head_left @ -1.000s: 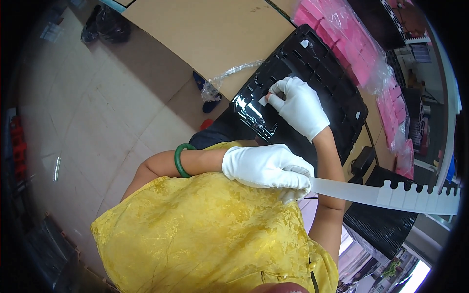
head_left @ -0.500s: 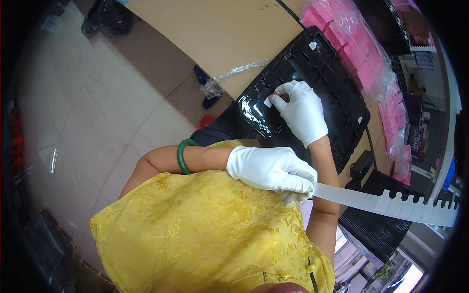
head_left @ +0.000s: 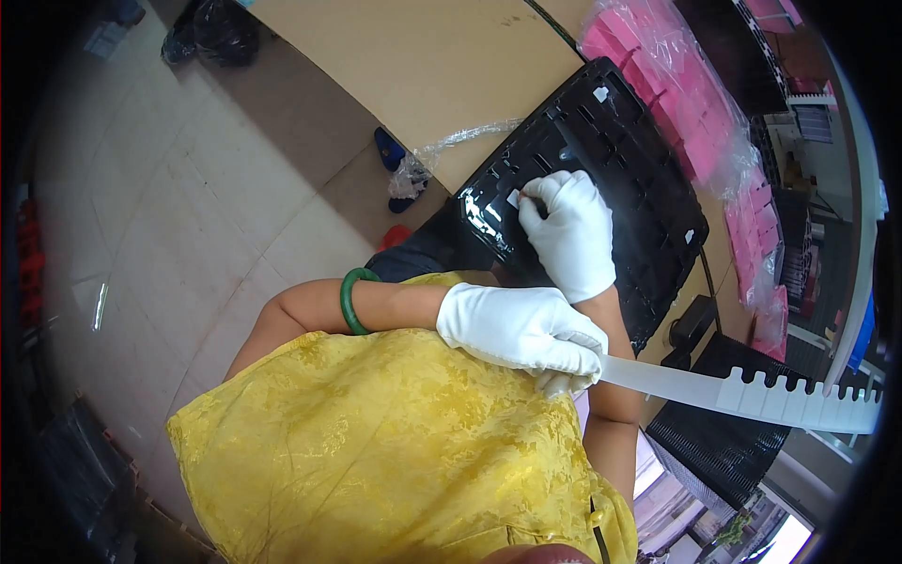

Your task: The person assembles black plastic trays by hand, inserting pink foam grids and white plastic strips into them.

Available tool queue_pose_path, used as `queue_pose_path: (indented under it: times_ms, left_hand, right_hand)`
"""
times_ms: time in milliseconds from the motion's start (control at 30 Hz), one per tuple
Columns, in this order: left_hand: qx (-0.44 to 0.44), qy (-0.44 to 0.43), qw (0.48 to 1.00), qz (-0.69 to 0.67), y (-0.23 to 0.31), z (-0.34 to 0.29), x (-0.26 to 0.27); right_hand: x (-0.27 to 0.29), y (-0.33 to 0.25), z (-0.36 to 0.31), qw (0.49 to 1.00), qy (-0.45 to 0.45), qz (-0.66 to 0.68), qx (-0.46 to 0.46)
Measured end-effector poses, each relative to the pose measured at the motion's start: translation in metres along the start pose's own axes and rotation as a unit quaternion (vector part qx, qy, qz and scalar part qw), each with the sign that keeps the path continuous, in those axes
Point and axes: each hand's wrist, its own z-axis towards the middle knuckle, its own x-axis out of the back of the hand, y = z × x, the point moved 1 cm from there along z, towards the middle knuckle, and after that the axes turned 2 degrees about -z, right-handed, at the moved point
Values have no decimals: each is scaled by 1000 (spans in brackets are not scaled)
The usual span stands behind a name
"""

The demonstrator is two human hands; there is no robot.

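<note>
My left hand (head_left: 521, 329), in a white glove with a green bangle (head_left: 353, 301) on its forearm, is closed on one end of a long translucent white strip (head_left: 752, 397). Comb-like notches run along the strip's upper edge, and it reaches out to the right. Beyond it, my right hand (head_left: 575, 235), also gloved in white, is over a glossy black plastic panel (head_left: 648, 179). Its fingers are curled, thumb and index finger drawn together at a small white patch (head_left: 513, 198) on the panel. Whether anything is between those fingertips is hidden. Other white patches (head_left: 600, 94) stick near the panel's edges.
The panel rests on a tan table surface (head_left: 432, 75). Pink pieces (head_left: 686, 122) in clear film line its far right side. A clear plastic strand (head_left: 470, 132) trails off the table's edge. Blue slippers (head_left: 390, 148) and a black bag (head_left: 221, 33) are on the floor.
My right hand has shifted a little nearer to me and slightly left, its fingers more curled. My left hand keeps its hold on the strip, almost unmoved.
</note>
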Motion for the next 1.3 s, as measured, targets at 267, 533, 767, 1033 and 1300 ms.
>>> queue_pose_path:
  times_ms: [267,533,767,1033,1300]
  left_hand:
    - [-20,-1,1000,-14,-2,0,-1]
    - [-11,-10,1000,-6,-4,0,-1]
    - [-26,-9,1000,4,-7,-1,-5]
    - [-31,-12,999,6,-4,-3,-5]
    - [-14,-5,1000,3,-4,-3,-9]
  right_hand:
    - [-7,1,7,999,42,-31,17]
    - [-7,-6,-5,997,-15,-67,47]
    - [-15,-2,8,998,64,-4,0]
    - [-13,-6,2,998,41,-37,10]
    - [-12,-4,-4,998,53,27,-5]
